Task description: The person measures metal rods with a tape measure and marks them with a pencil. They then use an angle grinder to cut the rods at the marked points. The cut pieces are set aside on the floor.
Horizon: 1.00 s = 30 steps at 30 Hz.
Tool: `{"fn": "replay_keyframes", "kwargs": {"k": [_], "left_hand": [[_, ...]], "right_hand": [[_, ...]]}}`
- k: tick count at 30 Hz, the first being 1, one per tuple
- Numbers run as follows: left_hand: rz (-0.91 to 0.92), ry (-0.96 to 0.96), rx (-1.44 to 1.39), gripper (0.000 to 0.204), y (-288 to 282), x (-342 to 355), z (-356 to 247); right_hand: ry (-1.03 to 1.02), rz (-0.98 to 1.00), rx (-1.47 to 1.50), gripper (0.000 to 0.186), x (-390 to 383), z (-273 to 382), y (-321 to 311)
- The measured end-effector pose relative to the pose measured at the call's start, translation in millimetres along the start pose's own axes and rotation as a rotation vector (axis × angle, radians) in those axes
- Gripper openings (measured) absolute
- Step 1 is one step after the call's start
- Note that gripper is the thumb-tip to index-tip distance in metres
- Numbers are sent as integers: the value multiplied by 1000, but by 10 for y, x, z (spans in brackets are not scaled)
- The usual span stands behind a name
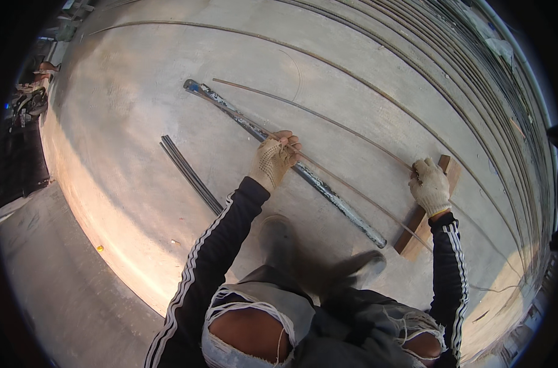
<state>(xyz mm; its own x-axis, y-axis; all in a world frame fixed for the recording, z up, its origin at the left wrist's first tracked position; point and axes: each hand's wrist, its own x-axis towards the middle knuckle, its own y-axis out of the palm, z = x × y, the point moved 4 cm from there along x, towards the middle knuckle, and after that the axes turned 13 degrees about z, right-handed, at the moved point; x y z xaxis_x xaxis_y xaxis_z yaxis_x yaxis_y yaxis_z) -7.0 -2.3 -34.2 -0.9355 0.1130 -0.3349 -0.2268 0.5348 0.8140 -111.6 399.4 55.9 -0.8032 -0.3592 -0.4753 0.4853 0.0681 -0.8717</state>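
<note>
My left hand (277, 158), in a dotted fingerless work glove, is closed around a thin steel rod (358, 190). This rod slants from the pipe's far-left end down to the right, across a wooden block (410, 236). Beneath my left hand lies a long metal pipe (334, 195) with chipped paint and a bluish far end. My right hand (430, 184), also gloved, is curled beside the block's far end. A second thin rod (315, 112) runs into its fingers, which hide the exact grip.
Several short dark rods (190, 175) lie left of my left forearm. A long bar (279, 44) curves across the concrete floor (132, 110) beyond my hands. Many long bars (450, 61) are laid side by side at the far right. My boots (361, 268) stand just before the pipe.
</note>
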Motion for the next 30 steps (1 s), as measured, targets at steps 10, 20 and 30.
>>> {"fn": "replay_keyframes", "kwargs": {"k": [10, 20, 30], "left_hand": [[275, 107, 2264, 47, 369, -279, -217], [752, 88, 2575, 32, 115, -160, -271], [645, -343, 2538, 35, 111, -546, -467]], "right_hand": [[-108, -60, 494, 22, -907, 461, -224], [-245, 387, 1022, 20, -1114, 1020, 490], [-4, 554, 2014, 45, -719, 1109, 593]]}}
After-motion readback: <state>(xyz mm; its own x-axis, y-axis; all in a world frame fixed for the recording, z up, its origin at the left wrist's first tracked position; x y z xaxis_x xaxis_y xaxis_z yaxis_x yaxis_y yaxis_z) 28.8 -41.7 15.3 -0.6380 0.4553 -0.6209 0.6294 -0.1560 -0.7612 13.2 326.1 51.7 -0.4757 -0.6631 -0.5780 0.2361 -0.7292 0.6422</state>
